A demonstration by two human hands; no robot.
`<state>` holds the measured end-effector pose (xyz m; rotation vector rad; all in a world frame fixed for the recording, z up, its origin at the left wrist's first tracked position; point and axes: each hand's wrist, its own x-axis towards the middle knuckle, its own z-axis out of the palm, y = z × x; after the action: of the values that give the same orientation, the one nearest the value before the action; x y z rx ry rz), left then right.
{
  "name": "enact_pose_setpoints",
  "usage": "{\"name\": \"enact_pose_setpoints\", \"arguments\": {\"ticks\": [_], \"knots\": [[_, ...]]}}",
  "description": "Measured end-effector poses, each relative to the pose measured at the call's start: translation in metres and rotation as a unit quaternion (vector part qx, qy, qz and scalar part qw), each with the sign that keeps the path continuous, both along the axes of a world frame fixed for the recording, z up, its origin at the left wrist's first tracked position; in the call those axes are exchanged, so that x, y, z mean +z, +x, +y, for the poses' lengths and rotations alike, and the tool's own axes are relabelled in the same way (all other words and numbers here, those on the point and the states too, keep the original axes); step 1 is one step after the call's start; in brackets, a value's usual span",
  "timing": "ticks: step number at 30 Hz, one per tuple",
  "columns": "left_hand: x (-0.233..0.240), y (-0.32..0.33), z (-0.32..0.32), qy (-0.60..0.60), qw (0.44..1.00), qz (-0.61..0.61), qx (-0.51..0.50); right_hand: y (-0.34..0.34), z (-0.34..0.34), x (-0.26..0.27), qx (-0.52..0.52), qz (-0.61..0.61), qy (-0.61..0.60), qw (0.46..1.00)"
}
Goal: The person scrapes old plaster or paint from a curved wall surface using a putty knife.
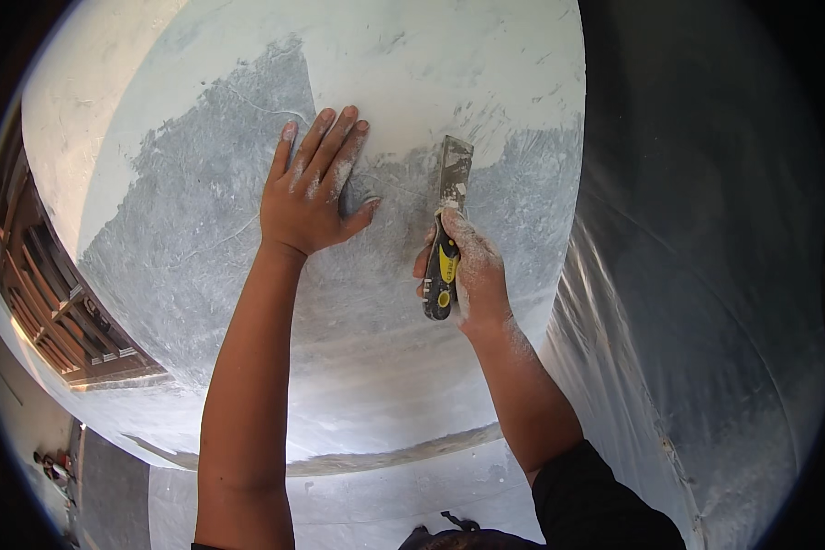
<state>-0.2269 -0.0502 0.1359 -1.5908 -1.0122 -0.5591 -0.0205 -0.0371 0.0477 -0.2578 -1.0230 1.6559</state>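
Observation:
A large plastered wall [357,289] fills the middle of the view, its grey patch bordered above by a smooth whitish coat [399,62]. My left hand [309,182] lies palm down against it with the fingers spread, across the border between grey and white. White powder dusts its fingers. In my right hand [478,265] is a putty knife [447,254] with a black and yellow handle, its blade pointing up and smeared with white. That blade is close to the grey surface; I cannot tell if it touches. Powder also coats my right thumb and wrist.
At the left is a brown wooden window [55,302] with slats. Clear plastic sheeting [605,330] hangs along the right, beside a dark area. A ledge edge [399,450] runs below the wall. Small, unclear items [55,467] lie at the lower left.

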Motion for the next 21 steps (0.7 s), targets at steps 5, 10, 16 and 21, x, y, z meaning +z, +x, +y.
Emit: {"name": "enact_pose_setpoints", "arguments": {"ticks": [5, 10, 16, 21], "knots": [[-0.001, -0.001, 0.003, -0.007, 1.000, -0.002, -0.005, -0.008, -0.002, -0.025, 0.016, -0.020, -0.008, 1.000], [0.000, 0.000, -0.001, -0.005, 1.000, -0.003, -0.001, -0.002, -0.005, 0.002, -0.016, 0.008, -0.027, 0.999], [0.000, 0.000, -0.001, -0.006, 1.000, -0.003, 0.007, 0.001, 0.000, -0.007, -0.005, -0.013, -0.015, 1.000], [-0.001, -0.001, 0.000, -0.005, 1.000, -0.003, 0.009, -0.003, -0.010, -0.016, 0.006, -0.013, -0.053, 0.998]]}}
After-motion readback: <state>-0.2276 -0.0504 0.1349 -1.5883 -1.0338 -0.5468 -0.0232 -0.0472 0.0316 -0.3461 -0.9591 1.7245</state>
